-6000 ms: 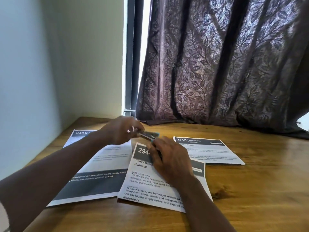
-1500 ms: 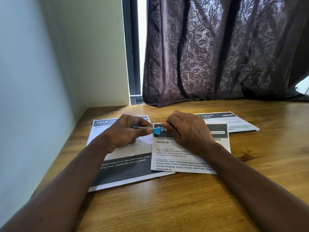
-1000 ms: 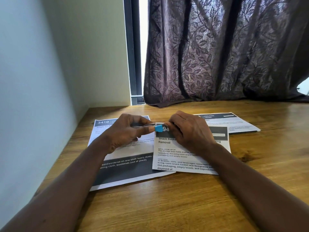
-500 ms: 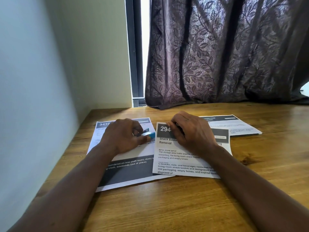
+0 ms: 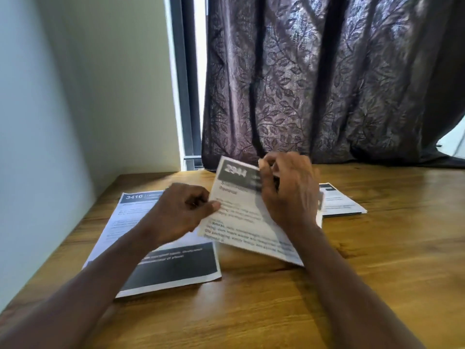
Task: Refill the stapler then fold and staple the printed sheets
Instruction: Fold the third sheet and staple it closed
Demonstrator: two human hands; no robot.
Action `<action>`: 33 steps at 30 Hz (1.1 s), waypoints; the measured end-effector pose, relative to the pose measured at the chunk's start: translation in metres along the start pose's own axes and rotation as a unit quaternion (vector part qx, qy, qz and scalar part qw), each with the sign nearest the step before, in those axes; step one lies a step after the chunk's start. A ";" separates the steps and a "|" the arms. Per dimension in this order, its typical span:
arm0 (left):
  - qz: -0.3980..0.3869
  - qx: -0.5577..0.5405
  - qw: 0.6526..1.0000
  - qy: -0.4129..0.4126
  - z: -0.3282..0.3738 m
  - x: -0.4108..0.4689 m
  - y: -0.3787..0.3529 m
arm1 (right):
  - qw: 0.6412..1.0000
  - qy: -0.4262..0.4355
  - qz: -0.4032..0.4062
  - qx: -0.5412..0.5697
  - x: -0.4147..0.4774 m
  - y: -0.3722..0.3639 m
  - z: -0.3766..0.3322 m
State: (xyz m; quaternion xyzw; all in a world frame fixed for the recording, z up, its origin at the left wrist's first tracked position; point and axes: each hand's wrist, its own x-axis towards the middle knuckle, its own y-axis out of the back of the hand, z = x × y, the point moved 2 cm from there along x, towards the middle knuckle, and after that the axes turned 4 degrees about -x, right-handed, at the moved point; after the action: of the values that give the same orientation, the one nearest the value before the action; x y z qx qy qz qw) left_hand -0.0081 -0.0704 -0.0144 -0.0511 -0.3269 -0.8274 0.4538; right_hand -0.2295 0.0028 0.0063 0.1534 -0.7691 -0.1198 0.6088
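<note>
right hand (image 5: pixel 289 195) grips top of 2944 sheet (image 5: pixel 241 217), raised, tilted | left hand (image 5: pixel 181 212) pinches its left edge

Wooden table (image 5: pixel 377 285), warm grain, set in corner. Pale bluish wall (image 5: pixel 37 122) at left, cream wall (image 5: pixel 120 96) behind. Dark window frame (image 5: pixel 187 96), narrow bright daylight strip (image 5: pixel 201 59). Purple leaf-pattern curtain (image 5: pixel 327 84) covers rest, hem touching tabletop.

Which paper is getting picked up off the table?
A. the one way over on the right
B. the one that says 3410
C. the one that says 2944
C: the right hand pinches the top of the 2944 paper and holds it tilted up off the table, while the 3410 paper lies flat.
</note>
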 end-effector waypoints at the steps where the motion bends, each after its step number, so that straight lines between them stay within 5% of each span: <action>1: 0.021 -0.041 0.999 -0.003 0.004 0.003 -0.001 | 0.998 -0.054 0.019 -0.018 0.004 0.007 0.010; 5: 0.116 -0.134 0.984 0.001 0.023 0.030 -0.019 | 0.957 -0.281 0.066 -0.006 0.003 0.033 0.064; 7: 0.161 -0.129 0.979 0.004 0.028 0.052 -0.041 | 0.919 -0.377 0.030 0.113 -0.001 0.040 0.100; 10: 0.168 -0.138 0.976 0.026 0.036 0.079 -0.083 | 0.809 -0.465 -0.018 0.361 -0.004 0.048 0.144; 12: 0.176 -0.150 0.971 0.050 0.036 0.091 -0.110 | 0.784 -0.478 -0.023 0.396 -0.008 0.050 0.164; 19: 0.154 0.122 0.980 -0.002 0.026 0.094 -0.151 | 0.912 -0.403 -0.046 0.062 -0.022 0.044 0.190; 33: 0.031 0.361 0.932 -0.026 0.017 0.084 -0.150 | 0.920 -0.328 -0.193 -0.099 -0.022 0.027 0.187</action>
State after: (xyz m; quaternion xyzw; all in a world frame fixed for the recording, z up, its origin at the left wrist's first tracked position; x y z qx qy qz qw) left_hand -0.1781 -0.0643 -0.0434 0.0844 -0.6139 -0.6373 0.4581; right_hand -0.4097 0.0354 -0.0463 0.1895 -0.8653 -0.3541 0.2999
